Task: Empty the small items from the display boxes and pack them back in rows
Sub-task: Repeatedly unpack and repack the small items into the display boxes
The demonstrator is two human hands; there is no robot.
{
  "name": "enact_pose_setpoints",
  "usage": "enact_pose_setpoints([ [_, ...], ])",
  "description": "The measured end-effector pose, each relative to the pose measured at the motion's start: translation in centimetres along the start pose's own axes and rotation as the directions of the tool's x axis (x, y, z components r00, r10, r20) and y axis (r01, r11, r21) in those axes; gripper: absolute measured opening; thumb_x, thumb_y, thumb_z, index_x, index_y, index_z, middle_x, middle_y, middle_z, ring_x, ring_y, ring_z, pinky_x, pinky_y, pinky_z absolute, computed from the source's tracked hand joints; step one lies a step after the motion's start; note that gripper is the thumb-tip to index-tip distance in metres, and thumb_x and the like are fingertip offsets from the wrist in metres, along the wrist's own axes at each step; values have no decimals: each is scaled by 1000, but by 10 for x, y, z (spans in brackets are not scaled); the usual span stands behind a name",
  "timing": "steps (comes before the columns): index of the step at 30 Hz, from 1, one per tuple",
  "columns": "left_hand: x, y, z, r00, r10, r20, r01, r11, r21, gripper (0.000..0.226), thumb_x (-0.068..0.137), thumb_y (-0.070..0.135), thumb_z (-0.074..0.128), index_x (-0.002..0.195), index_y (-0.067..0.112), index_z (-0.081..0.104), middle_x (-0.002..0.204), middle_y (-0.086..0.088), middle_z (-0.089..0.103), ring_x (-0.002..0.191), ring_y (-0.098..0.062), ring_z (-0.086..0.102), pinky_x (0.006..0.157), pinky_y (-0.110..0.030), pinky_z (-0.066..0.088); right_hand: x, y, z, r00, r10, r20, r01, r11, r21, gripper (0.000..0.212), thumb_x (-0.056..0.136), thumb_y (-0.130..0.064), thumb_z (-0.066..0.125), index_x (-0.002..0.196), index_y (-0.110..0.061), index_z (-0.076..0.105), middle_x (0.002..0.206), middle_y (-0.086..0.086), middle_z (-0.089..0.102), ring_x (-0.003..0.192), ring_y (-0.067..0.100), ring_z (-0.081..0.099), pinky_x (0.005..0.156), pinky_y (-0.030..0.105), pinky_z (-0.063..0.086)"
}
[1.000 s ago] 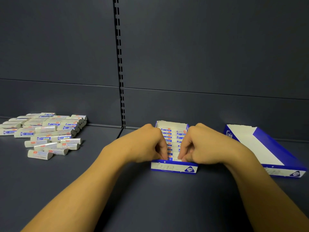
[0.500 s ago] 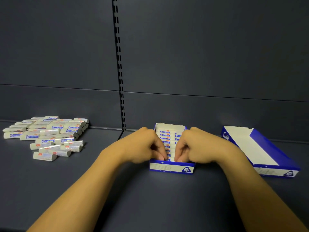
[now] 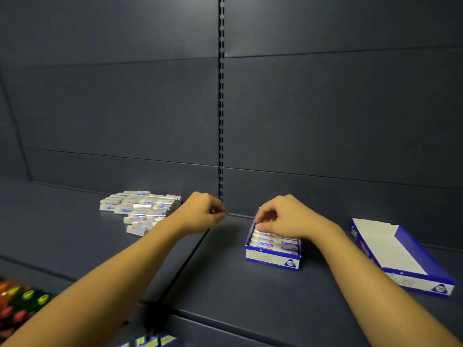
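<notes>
Now right hand curled, fingertips pinching eraser in display box; left hand curled, contents unclear.

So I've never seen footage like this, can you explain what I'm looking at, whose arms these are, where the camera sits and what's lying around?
There is no machine here. The camera sits on a person's head and looks forward and down, so the two bare arms are that person's own.

They work on a dark shelf. The right hand reaches into a small blue and white display box that holds rows of small wrapped items, its fingers curled on one at the far end. The left hand is raised off to the left with its fingers pinched together; something small may be in that grip, but I cannot tell.

A loose pile of the same items lies at the left. A larger empty box sits at the right.
</notes>
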State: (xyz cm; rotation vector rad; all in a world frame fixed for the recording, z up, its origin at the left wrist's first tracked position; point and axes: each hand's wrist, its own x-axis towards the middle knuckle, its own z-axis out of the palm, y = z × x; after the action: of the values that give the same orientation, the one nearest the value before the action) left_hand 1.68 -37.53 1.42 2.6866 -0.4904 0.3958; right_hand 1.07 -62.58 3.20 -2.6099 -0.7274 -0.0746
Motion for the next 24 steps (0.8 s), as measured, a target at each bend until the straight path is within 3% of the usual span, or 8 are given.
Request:
enact_pose_setpoints([
  [7,-36,-33,-22,991,-137,-10,137,973,189,26,94,25,59,114,20,75,112,-1,73,103,-20,66,85,-25,49,34,-40,35,996,-29,82,36,995,-90,25,87,-24,73,111,-21,70,103,-3,65,92,16,65,82,28,55],
  [10,-51,-49,-32,980,-200,4,193,951,242,27,94,23,56,116,21,73,116,-1,71,109,-21,62,91,-32,51,47,-57,51,994,11,109,7,985,-171,29,85,-23,69,114,-21,68,115,3,62,97,24,66,83,35,57],
  [14,-71,-75,-47,955,-296,-9,286,913,289,32,92,20,53,119,25,70,123,-4,67,114,-25,59,93,-40,52,61,-87,65,992,36,118,-1,959,-283,30,82,-25,67,111,-17,66,113,7,64,96,29,66,86,40,58],
  [17,-85,-101,-61,932,-360,-35,352,881,318,37,93,23,52,128,27,65,132,-2,62,119,-24,58,95,-41,52,72,-110,72,993,65,100,-31,949,-312,38,83,-32,70,115,-13,65,112,9,65,98,29,67,84,42,58],
  [20,-96,-126,-76,918,-394,-52,388,860,333,38,93,26,52,130,28,63,136,-1,58,120,-24,57,96,-40,51,85,-133,80,993,94,68,-66,940,-336,37,84,-25,64,119,-11,64,117,10,65,102,28,67,85,41,58],
  [24,-110,-157,-98,925,-373,-79,374,851,368,34,92,24,52,122,27,68,127,-1,62,108,-25,61,85,-37,55,103,-170,93,993,109,40,-90,940,-329,35,85,-25,61,118,-15,63,117,6,62,100,27,64,82,37,57],
])
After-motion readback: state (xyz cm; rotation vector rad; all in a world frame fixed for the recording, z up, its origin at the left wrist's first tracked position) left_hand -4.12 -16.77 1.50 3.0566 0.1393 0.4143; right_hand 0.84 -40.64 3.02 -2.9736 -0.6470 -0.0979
